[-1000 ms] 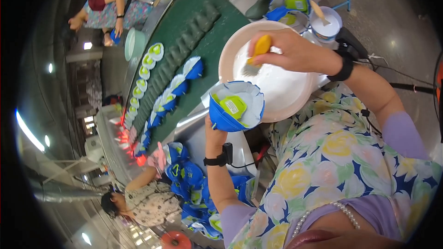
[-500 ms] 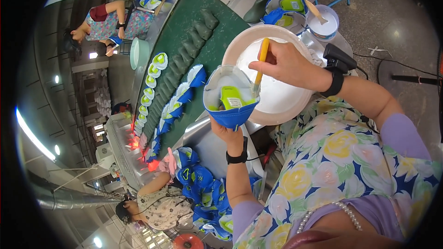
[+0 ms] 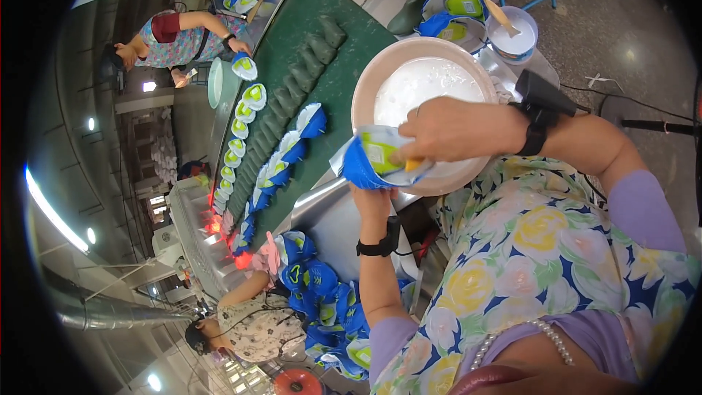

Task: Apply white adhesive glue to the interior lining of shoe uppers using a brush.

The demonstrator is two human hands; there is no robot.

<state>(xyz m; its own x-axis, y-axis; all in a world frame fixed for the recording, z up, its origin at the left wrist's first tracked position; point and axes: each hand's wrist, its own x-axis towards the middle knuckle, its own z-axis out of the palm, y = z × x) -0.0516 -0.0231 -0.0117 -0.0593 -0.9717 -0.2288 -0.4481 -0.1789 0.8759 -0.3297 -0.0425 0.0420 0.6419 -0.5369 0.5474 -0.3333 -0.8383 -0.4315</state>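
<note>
Near first: my left hand (image 3: 371,201) comes up from below, fingers closed under the blue fabric shoe upper with a lime-green insole and pale lining (image 3: 373,161), holding it opening-up just over the near rim of the basin. My right hand (image 3: 447,129) is over it, fingers pinched shut on a small yellow-handled brush (image 3: 414,165) with its tip down inside the upper. Judging by that, I'm in the gluing step, coating the inside. Next move looks like another dip, so it needs a short lift to the bowl and a wipe so nothing drips on the fabric. The upper looks soft and floppy, so it wants support from below. Just behind: the wide round beige plastic basin (image 3: 363,95), smooth-walled, holding glossy white liquid. Left of it, the dark green conveyor belt (image 3: 344,66) carries a row of finished blue-and-green uppers (image 3: 281,164) and a row of dark moulded lasts (image 3: 307,55). Far right: a small white tub with a wooden stick (image 3: 512,33). Other workers' hands at the far end and below left.
</note>
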